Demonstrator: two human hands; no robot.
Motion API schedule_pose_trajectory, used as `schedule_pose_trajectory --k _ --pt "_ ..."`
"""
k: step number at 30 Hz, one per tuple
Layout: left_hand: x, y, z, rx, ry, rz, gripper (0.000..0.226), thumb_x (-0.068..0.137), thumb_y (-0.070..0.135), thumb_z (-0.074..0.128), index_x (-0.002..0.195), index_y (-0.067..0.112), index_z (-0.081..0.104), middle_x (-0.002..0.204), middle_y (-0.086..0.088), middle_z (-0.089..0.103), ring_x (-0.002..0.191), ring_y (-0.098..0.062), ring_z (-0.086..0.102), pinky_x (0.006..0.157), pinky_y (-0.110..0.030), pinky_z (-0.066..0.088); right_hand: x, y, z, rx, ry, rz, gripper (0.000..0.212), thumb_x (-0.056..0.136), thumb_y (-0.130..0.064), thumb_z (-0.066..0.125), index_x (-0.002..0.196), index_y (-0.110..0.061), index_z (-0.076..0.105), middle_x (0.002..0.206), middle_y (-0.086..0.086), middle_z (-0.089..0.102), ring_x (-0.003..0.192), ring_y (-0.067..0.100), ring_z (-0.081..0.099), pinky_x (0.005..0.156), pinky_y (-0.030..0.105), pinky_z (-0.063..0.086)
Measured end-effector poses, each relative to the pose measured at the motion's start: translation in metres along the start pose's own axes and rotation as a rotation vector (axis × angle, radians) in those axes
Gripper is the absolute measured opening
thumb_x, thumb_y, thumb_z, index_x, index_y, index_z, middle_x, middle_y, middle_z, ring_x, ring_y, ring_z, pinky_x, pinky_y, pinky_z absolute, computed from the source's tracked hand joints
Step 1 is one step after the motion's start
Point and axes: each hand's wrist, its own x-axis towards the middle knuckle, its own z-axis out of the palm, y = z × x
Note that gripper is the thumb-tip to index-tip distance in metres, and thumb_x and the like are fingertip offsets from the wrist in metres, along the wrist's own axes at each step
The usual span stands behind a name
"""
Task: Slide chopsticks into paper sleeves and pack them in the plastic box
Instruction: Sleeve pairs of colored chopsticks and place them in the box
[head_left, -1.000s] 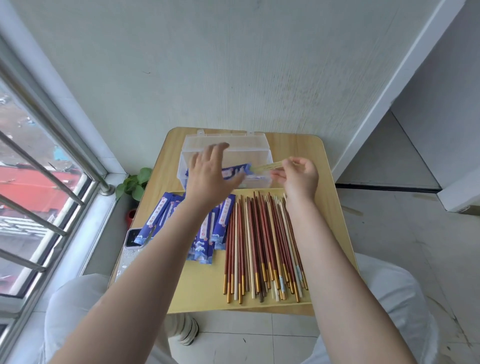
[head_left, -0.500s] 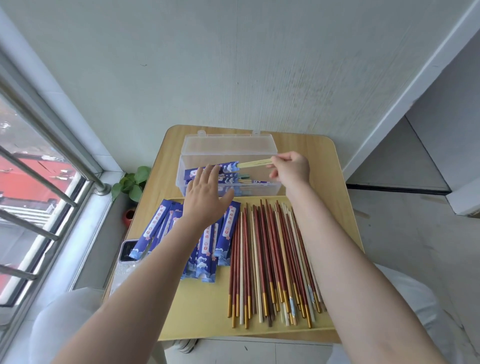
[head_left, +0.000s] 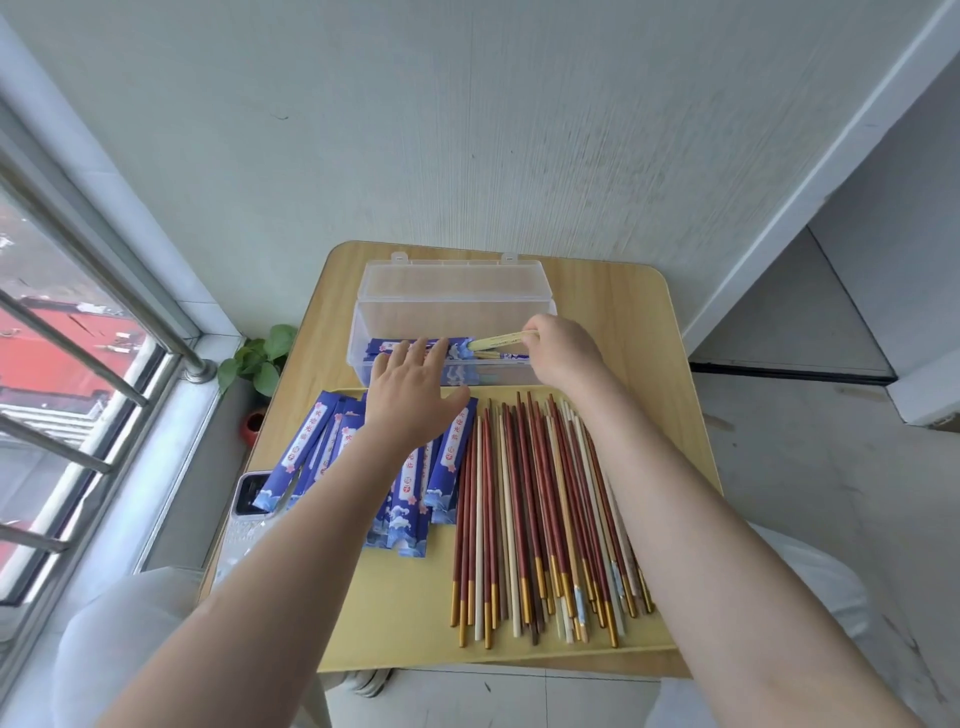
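A domestic setting is shown, most likely an enclosed balcony or narrow window nook of a home. A small wooden table (head_left: 613, 312) with rounded corners is set against a plain white textured wall (head_left: 467, 130). At the left, a window (head_left: 47, 395) fitted with horizontal metal bars (head_left: 78, 358) is seen, through which red rooftops (head_left: 47, 358) are visible. A small green potted plant (head_left: 260, 358) in a red pot is placed on the floor between the table and the sill. The floor (head_left: 810, 467) at the right is laid with pale, worn tiles. A smartphone (head_left: 249, 493) is left at the table's near left edge.
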Motion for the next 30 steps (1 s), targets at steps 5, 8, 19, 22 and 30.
schedule_pose_trajectory --k 5,8,19,22,30 --pt "-0.001 0.002 -0.002 0.05 -0.001 0.007 0.068 0.097 0.056 0.042 0.154 0.021 0.031 0.148 -0.005 0.047 0.138 -0.027 0.039 0.117 -0.043 0.022 0.002 -0.002 -0.007 -0.194 -0.01 -0.04 0.028 0.094 0.001 0.048 0.099 -0.012 0.073 0.103 0.005 0.07 0.095 0.028 0.066 0.072 0.034 0.054" --pt "0.001 0.002 -0.004 0.064 -0.007 0.002 0.062 0.097 0.056 0.042 0.147 0.02 0.041 0.141 -0.006 0.053 0.132 -0.028 0.044 0.115 -0.043 0.025 -0.003 0.0 -0.012 -0.035 0.153 -0.077 0.034 0.098 -0.007 0.042 0.111 -0.014 0.072 0.12 0.003 0.067 0.107 0.025 0.063 0.086 0.039 0.055" --pt "-0.009 0.0 -0.008 -0.245 0.294 0.032 0.029 0.094 0.035 0.057 0.108 0.011 0.066 0.109 -0.007 0.06 0.106 -0.028 0.053 0.091 -0.04 0.041 -0.028 -0.015 0.003 -0.027 0.206 -0.277 0.017 0.096 -0.016 0.049 0.105 -0.013 0.064 0.107 0.001 0.059 0.105 0.021 0.052 0.088 0.036 0.041" --pt "-0.035 0.002 -0.011 -0.365 0.427 -0.072 0.027 0.088 0.027 0.051 0.064 0.013 0.049 0.062 0.001 0.046 0.057 -0.022 0.043 0.053 -0.028 0.03 -0.05 -0.028 0.01 0.144 0.161 -0.238 0.012 0.096 -0.017 0.049 0.088 -0.012 0.058 0.086 -0.001 0.059 0.075 0.017 0.055 0.065 0.032 0.045" --pt "-0.081 -0.015 0.014 -0.243 0.026 -0.368 0.018 0.096 0.028 0.05 0.092 0.011 0.055 0.084 0.0 0.055 0.074 -0.024 0.053 0.06 -0.03 0.038 -0.087 -0.06 0.087 -0.141 -0.226 0.033 0.05 0.095 -0.063 0.048 0.103 -0.015 0.061 0.096 0.004 0.066 0.085 0.026 0.065 0.06 0.028 0.043"
